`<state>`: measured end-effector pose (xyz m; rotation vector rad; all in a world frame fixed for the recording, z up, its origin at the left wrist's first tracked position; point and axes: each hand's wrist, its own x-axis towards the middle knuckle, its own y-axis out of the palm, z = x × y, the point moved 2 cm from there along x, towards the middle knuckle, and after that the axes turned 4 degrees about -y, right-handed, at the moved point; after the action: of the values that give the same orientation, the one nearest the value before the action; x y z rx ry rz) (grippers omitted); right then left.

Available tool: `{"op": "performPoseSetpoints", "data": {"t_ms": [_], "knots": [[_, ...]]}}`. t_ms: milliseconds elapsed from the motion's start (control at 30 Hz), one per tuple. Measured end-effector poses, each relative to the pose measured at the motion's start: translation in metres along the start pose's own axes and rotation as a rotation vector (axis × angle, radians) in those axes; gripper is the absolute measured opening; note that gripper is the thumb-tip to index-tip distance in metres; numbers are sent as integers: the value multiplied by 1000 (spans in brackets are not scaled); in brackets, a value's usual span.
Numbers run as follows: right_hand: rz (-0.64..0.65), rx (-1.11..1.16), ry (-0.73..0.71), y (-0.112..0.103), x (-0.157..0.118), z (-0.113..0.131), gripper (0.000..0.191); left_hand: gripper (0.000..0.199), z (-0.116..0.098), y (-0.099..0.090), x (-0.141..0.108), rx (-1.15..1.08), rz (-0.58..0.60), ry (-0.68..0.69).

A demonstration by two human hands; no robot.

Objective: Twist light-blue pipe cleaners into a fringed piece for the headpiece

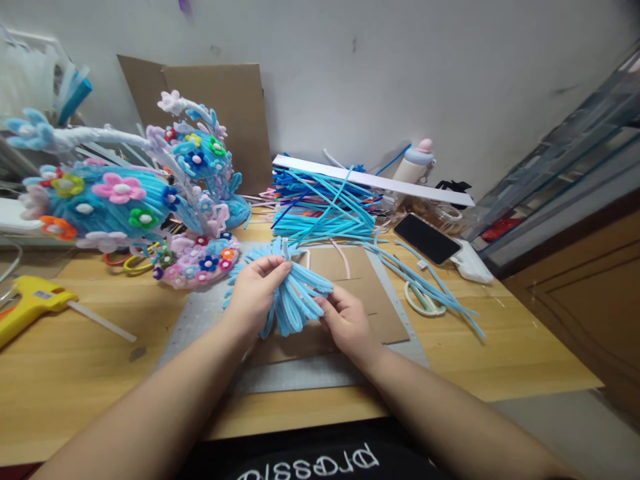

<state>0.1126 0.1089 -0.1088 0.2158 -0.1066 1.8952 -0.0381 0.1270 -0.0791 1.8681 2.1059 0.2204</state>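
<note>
A light-blue bundle of looped pipe cleaners (293,308) fans out above the work mat. My left hand (257,287) pinches its gathered upper part, the thumb pressed against the fingers. At the bundle's right side, my right hand (346,320) has thumb and fingers closed on the ends of some loops. Beneath both hands lies a brown cardboard piece (390,320) on a grey mat (310,382). Behind the bundle sits a pile of blue pipe cleaners (330,207) with a white strip (370,179) across its top.
Flower-covered blue ornaments (120,200) stand at the left, near a yellow glue gun (40,300). On the right are a phone (427,239), loose blue pipe cleaners (430,280), a white case (473,262) and a bottle (415,163). Upright cardboard (220,100) leans on the wall.
</note>
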Motion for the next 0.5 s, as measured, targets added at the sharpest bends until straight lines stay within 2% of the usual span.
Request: {"op": "performPoseSetpoints", "data": {"t_ms": [67,167,267,367,433,500], "knots": [[-13,60,62,1,0,-1,23,25,1,0,0,4,-10,9],[38,300,255,1,0,-4,21,26,1,0,0,28,-19,26],[227,585,476,2,1,-7,22,25,1,0,0,49,-33,45],[397,777,700,0,2,-7,24,22,0,1,-1,57,-47,67],[444,875,771,-1,2,-6,22,22,0,1,-1,61,-57,80],[463,924,771,-2,3,-5,22,21,0,2,-1,71,-58,95]]}}
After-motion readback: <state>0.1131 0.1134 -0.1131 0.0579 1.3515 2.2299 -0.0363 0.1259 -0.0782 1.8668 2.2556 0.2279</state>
